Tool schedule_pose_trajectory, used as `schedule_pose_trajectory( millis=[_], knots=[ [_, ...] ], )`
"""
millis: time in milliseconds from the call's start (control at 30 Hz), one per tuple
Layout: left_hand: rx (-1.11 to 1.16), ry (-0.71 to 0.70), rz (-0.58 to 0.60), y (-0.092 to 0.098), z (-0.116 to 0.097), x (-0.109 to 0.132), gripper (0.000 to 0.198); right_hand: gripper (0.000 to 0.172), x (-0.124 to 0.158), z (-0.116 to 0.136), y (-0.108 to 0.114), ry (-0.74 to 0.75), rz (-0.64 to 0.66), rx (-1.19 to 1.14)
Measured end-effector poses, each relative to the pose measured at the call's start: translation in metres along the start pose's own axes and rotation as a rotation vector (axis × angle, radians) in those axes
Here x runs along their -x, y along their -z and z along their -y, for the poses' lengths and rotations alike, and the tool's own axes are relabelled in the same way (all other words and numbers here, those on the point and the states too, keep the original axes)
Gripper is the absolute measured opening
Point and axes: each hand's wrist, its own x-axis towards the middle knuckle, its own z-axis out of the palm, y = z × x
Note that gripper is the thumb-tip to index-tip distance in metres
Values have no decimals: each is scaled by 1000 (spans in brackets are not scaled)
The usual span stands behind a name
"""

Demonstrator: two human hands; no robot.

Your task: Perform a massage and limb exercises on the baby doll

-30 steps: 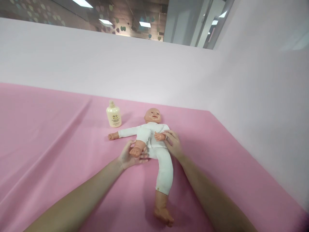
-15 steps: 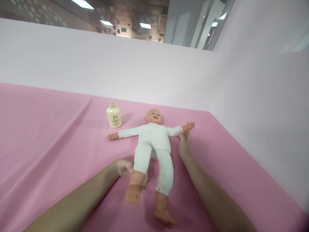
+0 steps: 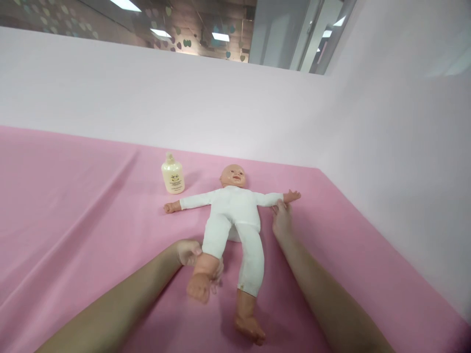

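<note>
A baby doll (image 3: 235, 208) with a white cloth body lies on its back on the pink sheet (image 3: 91, 196), arms spread and feet towards me. My left hand (image 3: 189, 252) is wrapped round the doll's lower leg on the left side, its thumb on top and its fingers partly hidden beneath. That leg is lifted, and its foot is slightly blurred. At the right, my right hand (image 3: 282, 219) grips the doll's arm near the wrist, fingertips against the white sleeve. The doll's other leg rests on the sheet.
A cream-coloured lotion bottle (image 3: 172, 177) stands upright on the sheet, beyond the doll's hand on the left. White walls (image 3: 184, 103) border the sheet at the back and right, with a window (image 3: 221, 29) above the back one. Folds (image 3: 84, 220) run through the sheet at left.
The doll's leg in my left hand has moved slightly up, its foot shifting a little left. The doll's arm at my right hand has turned, its hand now lower and slightly further right.
</note>
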Motion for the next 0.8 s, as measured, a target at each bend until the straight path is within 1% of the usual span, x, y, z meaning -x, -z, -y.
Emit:
schedule_pose_trajectory(
  millis=[67, 100, 167, 233, 300, 367, 467, 533, 633, 733, 800],
  knots=[
    [108, -50, 93, 3, -3, -1, 55, 57, 3, 2, -3, 78, 19, 55],
    [168, -91, 94, 4, -6, -2, 56, 56, 5, 3, -5, 114, 35, 88],
    [273, -176, -21, 4, -12, -3, 54, 55, 8, 4, -10, 185, 96, 153],
    [345, -212, -175, 2, -17, -5, 49, 56, 13, 4, -14, 251, 193, 207],
    [385, -221, -305, -2, -20, -7, 46, 53, 18, 4, -17, 316, 293, 273],
    [410, -217, -391, -6, -23, -8, 44, 46, 23, 5, -18, 410, 389, 381],
    [459, -222, -470, -10, -25, -10, 42, 31, 29, 10, -20, 551, 531, 530],
    [479, -221, -486, -11, -26, -10, 41, 27, 32, 14, -22, 569, 580, 557],
    [459, -206, -470, -8, -25, -11, 42, 26, 35, 18, -25, 520, 575, 542],
    [408, -192, -430, -3, -22, -10, 44, 26, 35, 17, -25, 487, 555, 524],
    [372, -183, -367, 1, -19, -9, 44, 27, 34, 15, -24, 477, 520, 498]
  ],
)
